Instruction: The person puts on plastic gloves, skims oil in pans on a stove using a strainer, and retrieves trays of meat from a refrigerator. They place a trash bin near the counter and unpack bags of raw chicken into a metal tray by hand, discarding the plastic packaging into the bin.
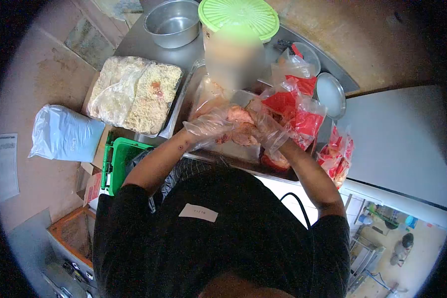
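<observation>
Raw meat (243,124) is held between my two hands, above a metal tray (184,116). My left hand (209,125), in a clear plastic glove, grips its left side. My right hand (272,130), gloved the same way, is closed on its right side. Beneath and beside the meat lie clear plastic bags (211,94). Red-and-clear packages (305,116) are just beyond my right hand. A blurred patch hides what stands behind the meat.
At the left are a tray of crumb-coated food (151,97), a blue-white bag (67,134) and a green bin (118,164). Behind stand a metal pot (171,30) and a green lid (239,17). A white surface (397,144) lies at the right.
</observation>
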The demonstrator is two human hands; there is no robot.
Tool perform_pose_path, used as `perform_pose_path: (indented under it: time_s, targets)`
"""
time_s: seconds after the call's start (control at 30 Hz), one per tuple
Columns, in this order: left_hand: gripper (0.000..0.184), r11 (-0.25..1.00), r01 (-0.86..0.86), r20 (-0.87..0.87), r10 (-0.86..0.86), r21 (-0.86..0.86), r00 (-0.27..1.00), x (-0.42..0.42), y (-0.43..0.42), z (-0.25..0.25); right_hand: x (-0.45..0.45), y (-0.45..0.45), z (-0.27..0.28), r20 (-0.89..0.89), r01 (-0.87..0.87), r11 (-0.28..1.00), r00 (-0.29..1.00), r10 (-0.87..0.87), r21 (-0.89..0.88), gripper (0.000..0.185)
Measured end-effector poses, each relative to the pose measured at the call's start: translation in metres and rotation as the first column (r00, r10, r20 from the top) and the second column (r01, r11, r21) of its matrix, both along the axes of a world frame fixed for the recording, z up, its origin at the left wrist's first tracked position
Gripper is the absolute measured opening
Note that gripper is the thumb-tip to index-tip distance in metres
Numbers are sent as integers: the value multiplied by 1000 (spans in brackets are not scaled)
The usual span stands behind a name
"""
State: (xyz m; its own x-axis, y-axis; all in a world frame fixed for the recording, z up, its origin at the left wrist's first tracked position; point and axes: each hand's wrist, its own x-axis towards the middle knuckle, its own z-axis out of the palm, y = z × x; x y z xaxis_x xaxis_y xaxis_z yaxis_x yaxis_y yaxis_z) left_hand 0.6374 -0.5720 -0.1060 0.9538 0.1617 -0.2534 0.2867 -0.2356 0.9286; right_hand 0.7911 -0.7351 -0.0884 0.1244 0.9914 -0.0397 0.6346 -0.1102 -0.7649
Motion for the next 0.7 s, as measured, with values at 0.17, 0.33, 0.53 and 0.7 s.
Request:
perform_pose_path:
  time_s: [0.17, 0.33, 0.53, 0.7]
  targets:
    - [54, 991, -20, -142, 1, -133, 990, -4, -7, 45, 3, -5, -41, 13, 28, 1000, 1000, -28, -6, 46]
    - [53, 954, -54, -36, 45, -296, 998, -7, -8, -14, 7, 9, -24, -123, -136, 960, 986, 108, -244, 43]
    - [31, 989, 147, 1, -147, -4, 989, 9, -6, -87, -12, 19, 4, -197, -93, 858, 980, -9, -504, 42]
    - [17, 929, 23, 369, -169, 368, 914, 32, -26, -125, 0, 7, -79, -198, 42, 940, 973, -115, -339, 47]
